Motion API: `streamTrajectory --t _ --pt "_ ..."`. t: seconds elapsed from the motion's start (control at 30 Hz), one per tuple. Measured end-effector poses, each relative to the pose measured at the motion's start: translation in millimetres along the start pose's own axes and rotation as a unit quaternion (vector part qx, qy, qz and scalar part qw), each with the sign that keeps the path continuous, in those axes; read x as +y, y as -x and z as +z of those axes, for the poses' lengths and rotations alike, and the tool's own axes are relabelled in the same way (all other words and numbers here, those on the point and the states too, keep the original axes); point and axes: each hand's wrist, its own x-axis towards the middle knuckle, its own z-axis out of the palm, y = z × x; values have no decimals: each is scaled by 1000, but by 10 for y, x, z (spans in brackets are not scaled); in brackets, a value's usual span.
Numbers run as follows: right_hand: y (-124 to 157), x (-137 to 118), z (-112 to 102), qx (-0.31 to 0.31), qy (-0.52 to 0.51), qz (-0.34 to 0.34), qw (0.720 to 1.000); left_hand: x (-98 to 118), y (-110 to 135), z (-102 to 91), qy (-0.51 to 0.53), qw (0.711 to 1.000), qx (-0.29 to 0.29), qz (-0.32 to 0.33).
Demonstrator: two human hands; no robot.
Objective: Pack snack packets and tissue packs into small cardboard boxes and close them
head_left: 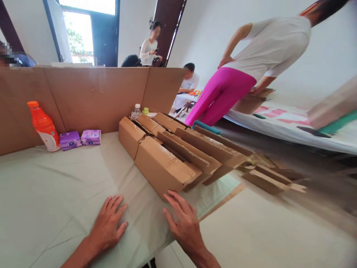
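My left hand rests on the pale green tablecloth, fingers stretched out and nothing in it. To its right, my right hand is open, its fingertips by the lower near corner of a brown cardboard box; whether they touch it I cannot tell. That box stands in a row with several more cardboard boxes, some with raised flaps, along the table's right side.
An orange bottle and two purple tissue packs stand before a tall cardboard panel. A clear bottle is behind the boxes. A person in pink trousers bends over a bed; other people are farther back.
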Motion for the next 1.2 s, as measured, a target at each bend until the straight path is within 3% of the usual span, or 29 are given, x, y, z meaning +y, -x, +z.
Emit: streamTrajectory --t 0.17,0.37,0.43,0.53,0.6,0.73,0.87,1.2 --pt "275 -24 244 -40 -34 0 999 -11 -6 38 -10 1000 23 4" --pt "394 -103 303 -37 -25 -21 999 -33 20 45 -10 998 59 25" --pt "359 -102 297 -34 -19 -34 999 -98 43 -50 -19 991 129 32" --pt "327 -64 301 -26 -13 -55 998 -298 82 -264 -56 953 296 15" --pt "331 -26 310 -32 -3 -70 997 -481 106 -373 -89 934 346 -18" --pt "358 11 297 -75 16 -85 993 -788 170 -347 -142 945 293 -32" --pt "340 -39 234 -79 1 -54 995 -848 243 -209 -152 964 219 -24" --pt "287 -144 266 -45 -46 -11 998 -815 161 -200 -241 942 232 -6"
